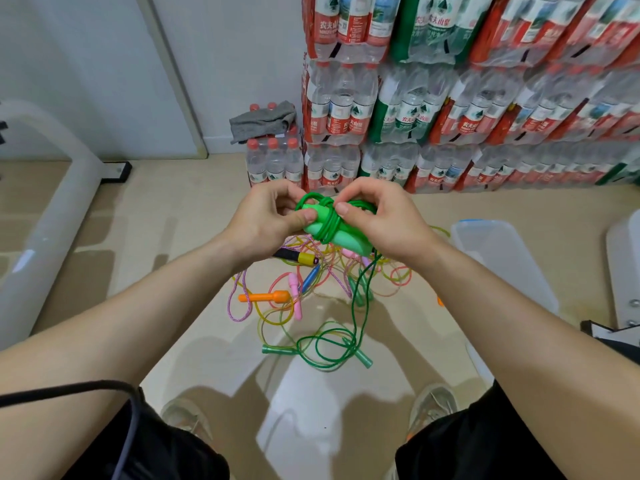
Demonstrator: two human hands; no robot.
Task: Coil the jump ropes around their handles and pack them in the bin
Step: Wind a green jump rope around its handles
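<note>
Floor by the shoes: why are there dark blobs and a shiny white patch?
Head view: the dark blobs on the floor are soft shadows, likely cast by the person; the white patch is glare on the glossy floor; the bottle packs bend at the edge, which is wide-lens distortion.

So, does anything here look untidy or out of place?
Yes. The jump ropes on the floor lie in one tangled heap, and a grey cloth sits crumpled on a pack of water bottles. The green rope being coiled trails a loose end down.
</note>
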